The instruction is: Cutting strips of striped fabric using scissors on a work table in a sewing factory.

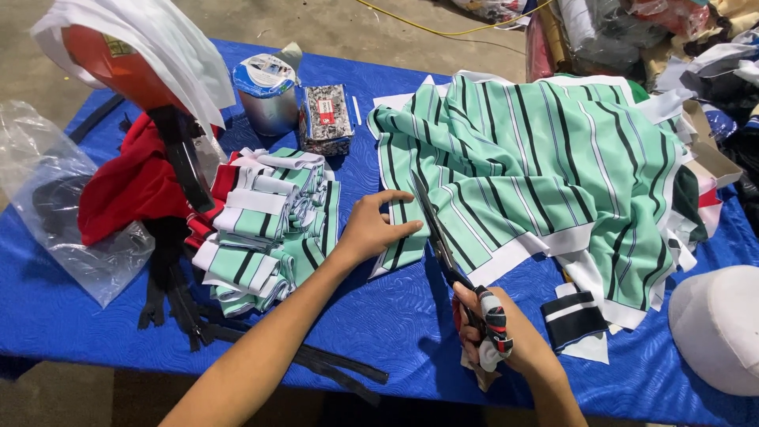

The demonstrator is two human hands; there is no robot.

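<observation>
Scissors cut into the striped green fabric, gripped by the right hand. Beside their blades, the left hand lies flat, fingers spread, pinning the cloth taut, with cut pieces stacked left of it.

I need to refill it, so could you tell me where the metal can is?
The metal can stands at the blue table's far left, beside a small patterned box.
</observation>
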